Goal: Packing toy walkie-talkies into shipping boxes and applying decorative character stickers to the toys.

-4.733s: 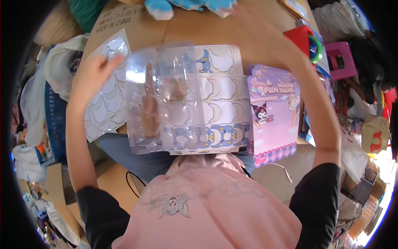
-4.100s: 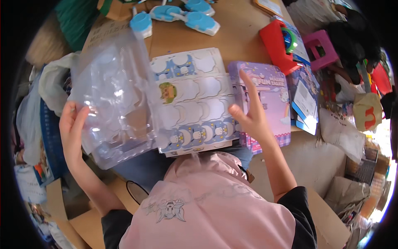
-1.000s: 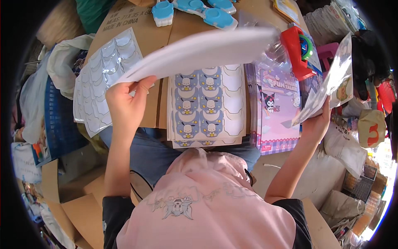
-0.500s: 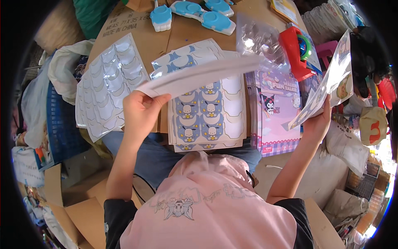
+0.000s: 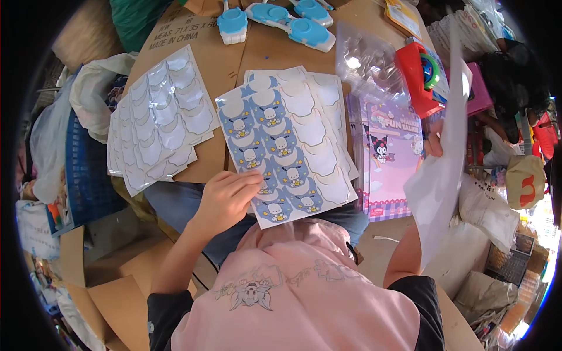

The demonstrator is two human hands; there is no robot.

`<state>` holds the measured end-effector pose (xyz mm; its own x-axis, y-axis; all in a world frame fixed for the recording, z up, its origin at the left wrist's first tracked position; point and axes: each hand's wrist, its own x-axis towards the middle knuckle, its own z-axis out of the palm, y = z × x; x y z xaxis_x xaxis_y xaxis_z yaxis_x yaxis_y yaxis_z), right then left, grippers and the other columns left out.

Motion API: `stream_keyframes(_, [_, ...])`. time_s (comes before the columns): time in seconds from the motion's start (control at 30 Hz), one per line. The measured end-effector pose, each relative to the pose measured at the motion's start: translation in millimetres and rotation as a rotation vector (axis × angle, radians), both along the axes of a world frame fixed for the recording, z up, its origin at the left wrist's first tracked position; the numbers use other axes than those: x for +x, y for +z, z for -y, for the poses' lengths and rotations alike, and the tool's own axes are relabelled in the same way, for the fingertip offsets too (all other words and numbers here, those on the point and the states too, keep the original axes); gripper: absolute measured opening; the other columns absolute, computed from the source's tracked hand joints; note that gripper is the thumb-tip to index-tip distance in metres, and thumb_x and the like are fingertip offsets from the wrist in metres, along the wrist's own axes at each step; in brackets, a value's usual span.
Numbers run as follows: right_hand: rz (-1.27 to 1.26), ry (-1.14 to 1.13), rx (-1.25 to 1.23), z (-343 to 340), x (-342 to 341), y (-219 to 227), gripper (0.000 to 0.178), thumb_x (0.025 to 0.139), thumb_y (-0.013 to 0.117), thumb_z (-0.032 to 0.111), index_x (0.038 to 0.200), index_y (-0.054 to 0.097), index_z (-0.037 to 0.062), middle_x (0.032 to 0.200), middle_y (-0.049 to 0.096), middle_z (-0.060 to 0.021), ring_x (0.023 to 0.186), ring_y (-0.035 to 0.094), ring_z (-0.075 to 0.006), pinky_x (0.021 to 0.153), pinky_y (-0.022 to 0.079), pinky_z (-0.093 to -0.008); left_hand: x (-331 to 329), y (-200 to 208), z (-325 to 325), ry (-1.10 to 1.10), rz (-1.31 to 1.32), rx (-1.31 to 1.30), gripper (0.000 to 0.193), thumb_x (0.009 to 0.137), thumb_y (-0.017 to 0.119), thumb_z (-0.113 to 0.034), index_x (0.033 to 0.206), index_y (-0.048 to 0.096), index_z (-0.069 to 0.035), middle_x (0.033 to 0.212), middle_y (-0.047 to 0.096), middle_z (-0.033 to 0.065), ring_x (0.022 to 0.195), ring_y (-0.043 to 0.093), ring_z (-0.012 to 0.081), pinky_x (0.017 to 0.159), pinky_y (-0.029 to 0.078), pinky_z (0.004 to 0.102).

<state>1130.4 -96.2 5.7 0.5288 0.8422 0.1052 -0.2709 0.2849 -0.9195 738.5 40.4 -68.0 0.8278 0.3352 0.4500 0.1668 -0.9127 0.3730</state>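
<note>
A sticker sheet [image 5: 287, 153] with blue cartoon-dog stickers and blank white ones lies askew over a stack of similar sheets [image 5: 328, 93]. My left hand [image 5: 230, 198] has closed on its lower left edge, fingers on top and the thumb mostly hidden. On the right, my right hand [image 5: 432, 144] grips a thin sheet [image 5: 440, 187] that stands almost edge-on, its pale side showing. That sheet hides most of the hand; only some fingertips show. Left of the stack, several sheets with shiny white cut-outs [image 5: 167, 105] are fanned out.
Purple printed cards [image 5: 389, 158] are piled right of the stack. Behind them lie clear plastic blisters [image 5: 372, 61] and a red toy package [image 5: 418, 79]. Blue-and-white toy pieces [image 5: 304, 29] sit at the cardboard tabletop's [image 5: 193, 23] far side. An open carton [image 5: 123, 292] stands low left.
The sheet in my left hand has come down from the air onto the stack, and the hand has moved nearer. My right hand's sheet has turned from its printed side to its pale side.
</note>
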Motion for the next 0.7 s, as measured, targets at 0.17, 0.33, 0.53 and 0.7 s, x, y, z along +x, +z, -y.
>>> stream_keyframes(0.17, [-0.016,-0.161,-0.054,-32.0,-29.2,11.3,0.030,0.090,0.059,0.009,0.118,0.052,0.0002,0.105,0.065,-0.0112,0.089,0.065,-0.0131,0.071,0.051,-0.0234,1.1,1.7,8.0,0.041,-0.017,-0.002,0.020,0.066,0.066,0.001,0.086,0.061,-0.003,0.099,0.065,0.0049,0.098,0.063,0.0197,0.075,0.049,0.0329])
stream_keyframes(0.33, [-0.023,-0.204,-0.070,-33.0,-39.5,6.1,0.031,0.090,0.059,0.008,0.119,0.051,-0.0004,0.106,0.064,-0.0116,0.088,0.065,-0.0133,0.071,0.052,-0.0241,-0.7,-0.6,10.9,0.052,-0.012,-0.036,0.027,0.064,0.065,0.004,0.090,0.062,-0.003,0.102,0.065,0.0044,0.099,0.063,0.0212,0.076,0.050,0.0341])
stream_keyframes(0.53, [0.035,-0.374,-0.214,-21.5,-59.9,5.1,0.014,0.096,0.050,0.017,0.092,0.055,0.0047,0.071,0.049,-0.0002,0.045,0.032,-0.0031,0.045,0.025,-0.0202,-2.5,10.8,14.3,0.044,-0.146,-0.159,0.027,0.067,0.063,0.002,0.093,0.063,-0.006,0.111,0.057,0.0073,0.105,0.057,0.0236,0.084,0.044,0.0362])
stream_keyframes(0.7, [0.045,-0.380,-0.235,-4.0,-50.7,-3.6,0.019,0.098,0.047,0.020,0.091,0.054,0.0044,0.069,0.048,-0.0003,0.043,0.032,-0.0033,0.042,0.025,-0.0210,4.5,34.7,35.3,0.058,-0.168,-0.157,0.033,0.068,0.058,0.002,0.097,0.067,-0.013,0.111,0.050,0.0084,0.108,0.046,0.0279,0.091,0.034,0.0409])
